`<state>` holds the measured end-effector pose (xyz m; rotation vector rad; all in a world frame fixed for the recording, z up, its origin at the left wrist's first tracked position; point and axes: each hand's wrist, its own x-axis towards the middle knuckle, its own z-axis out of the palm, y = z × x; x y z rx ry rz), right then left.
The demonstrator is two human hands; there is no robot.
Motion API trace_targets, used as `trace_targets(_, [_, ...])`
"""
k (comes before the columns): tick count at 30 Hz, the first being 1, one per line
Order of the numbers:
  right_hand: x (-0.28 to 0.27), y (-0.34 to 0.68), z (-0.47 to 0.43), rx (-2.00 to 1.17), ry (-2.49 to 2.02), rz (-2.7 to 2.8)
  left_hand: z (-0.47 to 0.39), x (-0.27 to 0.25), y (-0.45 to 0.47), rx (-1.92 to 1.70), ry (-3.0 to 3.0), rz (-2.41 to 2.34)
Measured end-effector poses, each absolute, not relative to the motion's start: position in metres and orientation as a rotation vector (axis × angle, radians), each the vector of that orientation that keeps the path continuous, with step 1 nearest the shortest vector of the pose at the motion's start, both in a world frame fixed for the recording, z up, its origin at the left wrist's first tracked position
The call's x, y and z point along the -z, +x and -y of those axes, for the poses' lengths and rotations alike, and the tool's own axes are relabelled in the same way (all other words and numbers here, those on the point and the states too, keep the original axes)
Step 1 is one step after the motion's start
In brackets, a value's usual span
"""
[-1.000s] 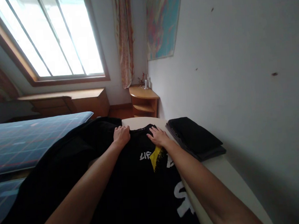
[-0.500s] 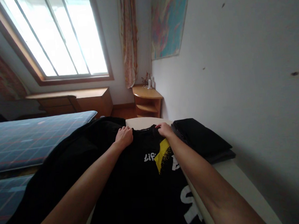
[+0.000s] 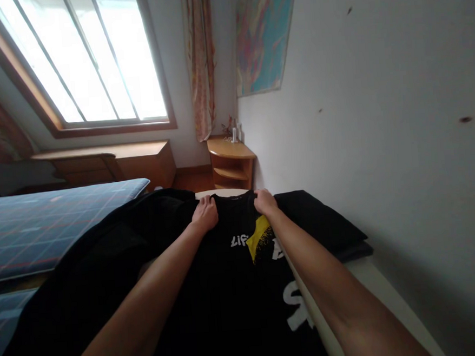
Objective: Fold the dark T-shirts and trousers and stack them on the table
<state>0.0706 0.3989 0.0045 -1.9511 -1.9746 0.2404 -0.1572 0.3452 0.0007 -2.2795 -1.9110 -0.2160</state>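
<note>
A black T-shirt [image 3: 224, 287] with white lettering and a yellow patch is spread lengthwise before me, its collar at the far end. My left hand [image 3: 206, 213] is closed on the cloth at the left shoulder, beside the collar. At the collar's right side, my right hand [image 3: 265, 202] grips the fabric with curled fingers. The fingertips of both hands are partly hidden. Left of the shirt lies more black cloth [image 3: 93, 275], bunched and draped. Close by on the right is a stack of folded dark clothes [image 3: 322, 221].
The pale board [image 3: 375, 282] under the shirt runs along the white wall on the right. A blue checked mattress [image 3: 61, 223] lies to the left. Beyond stand a wooden corner shelf [image 3: 231, 148] and a low desk [image 3: 138, 149] under the window.
The shirt's collar end has been raised slightly and drawn away from me. My right fingers have closed more tightly round the cloth. The view has shifted slightly.
</note>
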Motion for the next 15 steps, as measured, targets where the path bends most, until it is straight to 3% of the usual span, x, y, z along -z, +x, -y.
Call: trace_targets(15, [0.017,0.059,-0.344,-0.414,-1.749,2.426,-0.28,0.017,-0.131,0.252,-2.398,1.875])
